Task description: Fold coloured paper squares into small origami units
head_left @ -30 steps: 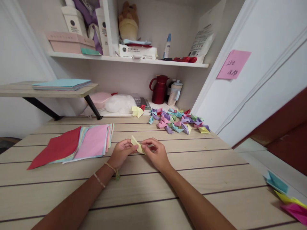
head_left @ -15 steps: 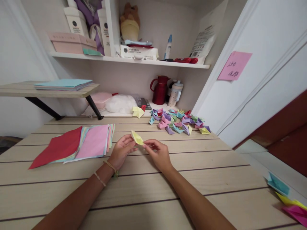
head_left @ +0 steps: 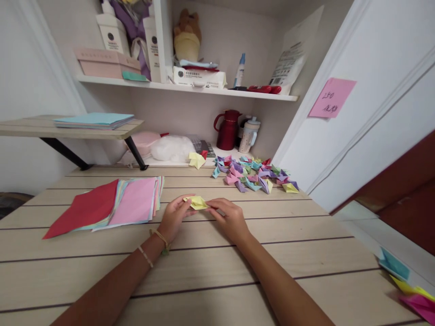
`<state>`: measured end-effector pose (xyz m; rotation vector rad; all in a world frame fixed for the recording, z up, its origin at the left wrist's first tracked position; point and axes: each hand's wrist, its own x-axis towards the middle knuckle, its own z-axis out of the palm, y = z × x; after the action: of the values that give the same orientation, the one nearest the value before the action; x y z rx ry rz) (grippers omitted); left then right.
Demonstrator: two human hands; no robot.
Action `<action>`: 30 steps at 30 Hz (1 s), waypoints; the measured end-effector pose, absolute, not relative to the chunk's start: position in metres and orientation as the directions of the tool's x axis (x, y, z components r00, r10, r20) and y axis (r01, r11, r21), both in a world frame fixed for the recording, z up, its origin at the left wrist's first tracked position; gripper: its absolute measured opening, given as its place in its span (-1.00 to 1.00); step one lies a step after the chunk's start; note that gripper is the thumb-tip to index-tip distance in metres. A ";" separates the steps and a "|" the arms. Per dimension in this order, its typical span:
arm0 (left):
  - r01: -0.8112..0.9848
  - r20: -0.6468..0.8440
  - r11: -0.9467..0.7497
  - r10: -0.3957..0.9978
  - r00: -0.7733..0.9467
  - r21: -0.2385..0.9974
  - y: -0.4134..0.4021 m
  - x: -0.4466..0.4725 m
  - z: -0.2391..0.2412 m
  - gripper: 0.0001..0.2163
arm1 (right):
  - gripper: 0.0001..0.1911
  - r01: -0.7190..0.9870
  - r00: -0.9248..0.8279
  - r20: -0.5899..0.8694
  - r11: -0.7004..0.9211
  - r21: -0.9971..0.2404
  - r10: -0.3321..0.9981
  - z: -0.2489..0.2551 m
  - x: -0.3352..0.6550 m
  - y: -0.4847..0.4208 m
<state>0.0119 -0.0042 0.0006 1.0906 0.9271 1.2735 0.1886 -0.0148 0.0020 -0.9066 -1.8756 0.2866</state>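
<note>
Between my two hands, just above the wooden table [head_left: 190,271], is a small yellow folded paper boat [head_left: 197,203]. My left hand [head_left: 174,217] pinches its left end, thumb in front and fingers behind. The right tip is pinched between the thumb and fingers of my right hand [head_left: 229,217]. Left of my hands lies a fanned stack of coloured paper sheets [head_left: 134,199], with a red sheet [head_left: 84,208] on its left side. Beyond my right hand, a cluster of small folded paper boats [head_left: 253,174] in several colours spreads over the table.
A larger yellow folded paper [head_left: 197,160] lies at the table's back edge. A raised stand [head_left: 131,129] carries blue sheets [head_left: 95,119] at the left. A red jug [head_left: 228,130] and a pale cup [head_left: 249,136] stand behind. More folded paper [head_left: 394,262] is at the lower right.
The yellow paper boat has turned from a slant to nearly level between my hands and looks flatter. Both hands keep hold of its ends. The camera view has shifted slightly.
</note>
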 end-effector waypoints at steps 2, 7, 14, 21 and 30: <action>-0.251 0.053 -0.030 0.995 0.089 0.968 -0.005 0.012 0.000 -0.68 | -0.80 0.470 -0.247 0.682 0.701 -0.537 0.688 0.001 0.190 -0.014; -0.209 0.056 -0.040 0.996 0.070 0.977 -0.004 0.014 -0.004 -0.74 | -0.78 0.507 -0.240 0.651 0.665 -0.548 0.720 -0.002 0.187 -0.016; -0.014 0.126 -0.125 0.991 0.033 0.992 -0.001 0.016 -0.010 -0.81 | -0.80 0.578 -0.151 0.617 0.575 -0.578 0.772 -0.005 0.171 -0.019; -0.060 0.091 -0.083 0.986 0.141 0.995 -0.008 0.018 -0.001 -0.66 | -0.80 0.594 -0.078 0.573 0.499 -0.631 0.816 -0.007 0.172 -0.018; -0.007 0.111 -0.111 0.991 0.077 0.994 -0.003 0.016 -0.009 -0.80 | -0.68 0.590 -0.207 0.614 0.598 -0.543 0.762 0.000 0.171 -0.022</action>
<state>0.0163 -0.0027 -0.0094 1.3238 1.0946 1.2332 0.1707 -0.0221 -0.0003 -1.0824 -1.9048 0.2348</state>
